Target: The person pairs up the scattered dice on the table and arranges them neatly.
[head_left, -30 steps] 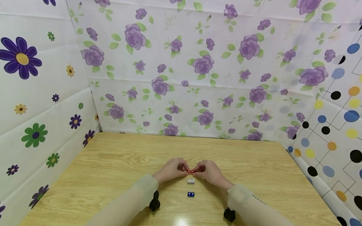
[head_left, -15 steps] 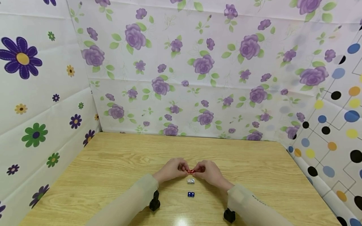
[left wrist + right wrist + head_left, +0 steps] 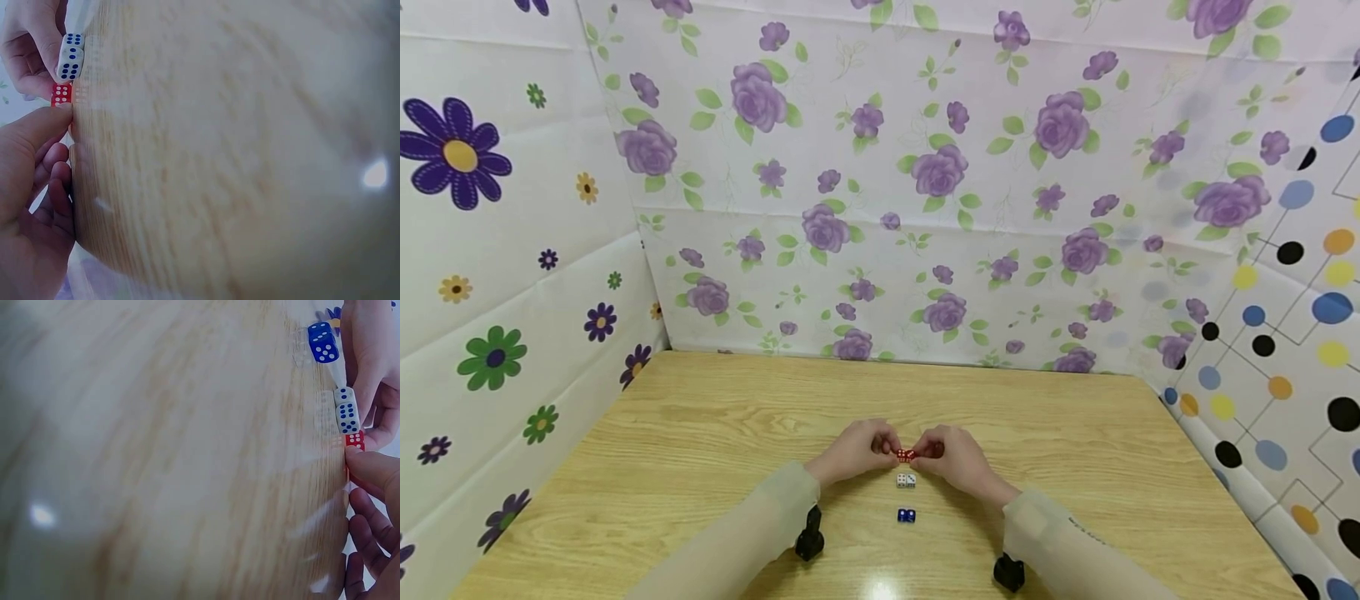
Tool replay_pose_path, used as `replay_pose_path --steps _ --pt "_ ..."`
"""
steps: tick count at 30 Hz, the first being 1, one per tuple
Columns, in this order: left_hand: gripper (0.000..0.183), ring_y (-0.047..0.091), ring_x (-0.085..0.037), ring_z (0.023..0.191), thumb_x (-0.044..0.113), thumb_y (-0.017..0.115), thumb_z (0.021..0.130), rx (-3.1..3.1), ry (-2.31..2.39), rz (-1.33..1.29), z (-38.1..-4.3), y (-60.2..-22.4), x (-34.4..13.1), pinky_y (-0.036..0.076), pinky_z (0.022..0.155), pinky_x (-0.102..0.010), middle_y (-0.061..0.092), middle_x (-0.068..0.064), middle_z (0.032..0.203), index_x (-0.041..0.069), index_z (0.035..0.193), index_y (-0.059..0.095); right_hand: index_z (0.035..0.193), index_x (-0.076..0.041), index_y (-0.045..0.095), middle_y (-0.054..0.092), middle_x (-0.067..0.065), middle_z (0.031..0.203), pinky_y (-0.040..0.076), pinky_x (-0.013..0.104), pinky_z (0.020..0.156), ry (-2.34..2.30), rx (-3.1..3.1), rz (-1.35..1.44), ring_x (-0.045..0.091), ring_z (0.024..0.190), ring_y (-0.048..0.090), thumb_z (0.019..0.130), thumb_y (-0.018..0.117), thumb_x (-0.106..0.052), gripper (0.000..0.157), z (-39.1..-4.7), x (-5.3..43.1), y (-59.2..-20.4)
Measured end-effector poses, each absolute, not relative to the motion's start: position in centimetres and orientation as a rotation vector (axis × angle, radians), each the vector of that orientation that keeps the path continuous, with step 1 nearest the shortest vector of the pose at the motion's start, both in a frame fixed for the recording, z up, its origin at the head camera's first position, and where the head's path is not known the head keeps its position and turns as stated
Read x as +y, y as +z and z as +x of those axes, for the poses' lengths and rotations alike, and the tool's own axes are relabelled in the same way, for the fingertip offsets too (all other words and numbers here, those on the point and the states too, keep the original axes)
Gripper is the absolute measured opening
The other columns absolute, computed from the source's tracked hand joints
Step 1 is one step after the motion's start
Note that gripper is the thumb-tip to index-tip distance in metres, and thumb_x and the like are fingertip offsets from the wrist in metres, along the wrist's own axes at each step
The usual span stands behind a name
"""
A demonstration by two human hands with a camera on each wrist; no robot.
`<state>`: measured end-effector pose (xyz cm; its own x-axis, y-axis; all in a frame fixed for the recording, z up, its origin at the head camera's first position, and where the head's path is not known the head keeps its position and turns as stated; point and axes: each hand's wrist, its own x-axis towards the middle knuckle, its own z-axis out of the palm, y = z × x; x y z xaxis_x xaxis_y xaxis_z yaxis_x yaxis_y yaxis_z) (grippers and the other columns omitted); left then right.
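Note:
Two red dice sit side by side near the middle of the wooden table. My left hand pinches the left red die between thumb and fingertips. From the other side, my right hand pinches the right red die. Just in front of them stands a pair of white dice with dark pips. A pair of blue dice lies nearer to me in the same column. In the left wrist view, a red die shows at the thumb tip; the right wrist view shows a red die under the thumb.
The light wood table reaches back to a hanging cloth with purple roses. A flowered cloth lines the left side and a dotted cloth the right. Black wrist mounts hang under both sleeves.

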<state>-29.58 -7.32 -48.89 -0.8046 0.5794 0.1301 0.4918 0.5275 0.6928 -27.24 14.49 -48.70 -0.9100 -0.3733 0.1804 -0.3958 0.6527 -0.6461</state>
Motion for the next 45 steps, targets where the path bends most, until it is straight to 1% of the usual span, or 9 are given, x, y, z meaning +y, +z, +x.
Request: replay_pose_path --steps 4,11,18,35,45 --pt "0.009 0.053 -0.005 0.072 0.013 0.075 0.087 2.651 1.137 0.939 -29.50 -48.87 -7.32 0.046 0.068 -0.020 0.063 0.002 0.082 0.011 0.093 0.069 0.085 -0.019 0.074 0.066 -0.004 0.078 0.045 0.019 0.061 1.134 -2.834 0.643 0.004 0.068 0.054 0.083 0.080 -0.018 0.007 -27.27 14.52 -48.79" --pt "0.009 0.053 -0.004 0.073 0.014 0.075 0.087 2.665 1.137 0.949 -29.59 -49.06 -7.40 0.045 0.068 -0.019 0.063 0.002 0.082 0.012 0.093 0.069 0.086 -0.019 0.074 0.065 -0.005 0.079 0.045 0.020 0.061 1.139 -2.844 0.634 0.005 0.069 0.054 0.083 0.080 -0.018 0.007 -27.19 14.51 -48.72" --pt "0.008 0.052 -0.001 0.072 0.016 0.076 0.087 2.675 1.122 0.937 -29.58 -49.23 -7.44 0.045 0.068 -0.018 0.062 0.006 0.081 0.015 0.092 0.070 0.087 -0.021 0.074 0.065 -0.006 0.080 0.046 0.020 0.062 1.134 -2.859 0.624 0.005 0.070 0.055 0.083 0.080 -0.020 0.007 -27.09 14.45 -48.69" --pt "0.009 0.050 -0.001 0.071 0.019 0.076 0.088 2.722 1.083 0.968 -29.21 -49.19 -7.44 0.043 0.067 -0.018 0.062 0.002 0.084 0.016 0.093 0.069 0.088 -0.022 0.074 0.063 -0.007 0.081 0.043 0.021 0.063 1.094 -2.859 0.604 0.006 0.070 0.053 0.084 0.079 -0.022 0.006 -26.88 14.40 -48.94" --pt "0.010 0.052 -0.001 0.074 0.018 0.076 0.088 2.717 1.086 0.981 -29.32 -49.22 -7.41 0.046 0.070 -0.018 0.064 -0.001 0.087 0.014 0.094 0.070 0.088 -0.022 0.073 0.062 -0.007 0.080 0.042 0.020 0.062 1.100 -2.848 0.610 0.006 0.069 0.052 0.084 0.079 -0.022 0.007 -26.67 14.42 -48.72"
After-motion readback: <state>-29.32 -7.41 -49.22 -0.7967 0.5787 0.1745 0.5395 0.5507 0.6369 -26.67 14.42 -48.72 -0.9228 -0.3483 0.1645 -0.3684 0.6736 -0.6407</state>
